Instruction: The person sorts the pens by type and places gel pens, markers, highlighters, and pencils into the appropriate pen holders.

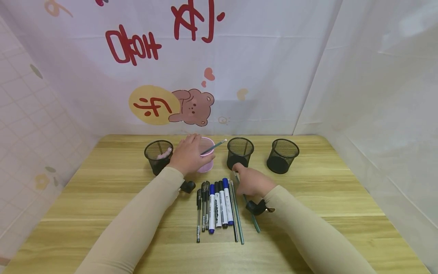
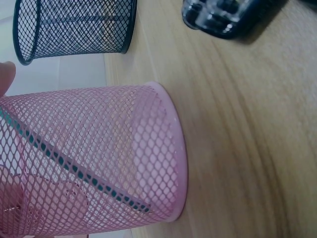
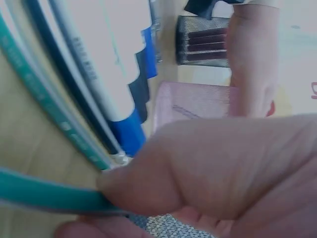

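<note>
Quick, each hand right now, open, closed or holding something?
Left hand: holding the pink mesh pen cup.
Right hand: pinching a green pencil.

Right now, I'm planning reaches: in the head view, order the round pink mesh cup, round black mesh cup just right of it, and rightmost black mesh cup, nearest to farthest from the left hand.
1. Round pink mesh cup: directly at the left hand.
2. Round black mesh cup: just right of that.
3. Rightmost black mesh cup: row's right end.
</note>
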Action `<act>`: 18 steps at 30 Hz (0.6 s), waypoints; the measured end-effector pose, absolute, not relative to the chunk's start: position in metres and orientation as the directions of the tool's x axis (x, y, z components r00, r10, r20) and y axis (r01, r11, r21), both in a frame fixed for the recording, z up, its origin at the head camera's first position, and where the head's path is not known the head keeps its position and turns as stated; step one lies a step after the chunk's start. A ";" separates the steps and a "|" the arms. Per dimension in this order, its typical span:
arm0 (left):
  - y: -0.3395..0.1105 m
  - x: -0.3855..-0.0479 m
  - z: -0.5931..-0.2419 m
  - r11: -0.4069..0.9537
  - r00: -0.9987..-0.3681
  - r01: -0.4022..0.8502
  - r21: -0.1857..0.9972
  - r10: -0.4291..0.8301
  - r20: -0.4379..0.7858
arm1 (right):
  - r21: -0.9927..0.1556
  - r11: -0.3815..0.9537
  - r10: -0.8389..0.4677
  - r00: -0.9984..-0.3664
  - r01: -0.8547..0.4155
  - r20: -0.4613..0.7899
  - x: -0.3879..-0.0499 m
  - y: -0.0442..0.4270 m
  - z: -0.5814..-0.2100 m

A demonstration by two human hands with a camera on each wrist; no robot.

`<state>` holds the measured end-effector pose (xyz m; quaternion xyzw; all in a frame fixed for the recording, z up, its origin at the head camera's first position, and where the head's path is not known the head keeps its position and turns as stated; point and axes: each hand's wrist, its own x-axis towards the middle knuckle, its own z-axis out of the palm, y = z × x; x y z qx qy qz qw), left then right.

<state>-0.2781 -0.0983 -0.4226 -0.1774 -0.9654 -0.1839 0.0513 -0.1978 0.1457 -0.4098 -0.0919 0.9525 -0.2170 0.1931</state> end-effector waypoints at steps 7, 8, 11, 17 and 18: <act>-0.098 -0.278 -0.422 0.871 -0.933 0.358 0.337 0.323 0.157 | -0.497 0.859 -0.272 -0.930 -0.119 -0.247 -0.196 0.151 -0.396; -0.098 -0.278 -0.422 0.870 -0.933 0.358 0.338 0.323 0.156 | -0.509 0.852 -0.275 -0.933 -0.124 -0.233 -0.196 0.151 -0.395; -0.098 -0.279 -0.423 0.872 -0.934 0.356 0.337 0.323 0.151 | -0.536 0.833 -0.283 -0.938 -0.136 -0.202 -0.194 0.152 -0.391; -0.098 -0.279 -0.424 0.875 -0.935 0.353 0.331 0.319 0.154 | -0.612 0.774 -0.317 -0.936 -0.163 -0.151 -0.188 0.152 -0.386; -0.098 -0.279 -0.424 0.875 -0.935 0.354 0.330 0.319 0.157 | -0.632 0.757 -0.322 -0.937 -0.168 -0.135 -0.187 0.152 -0.385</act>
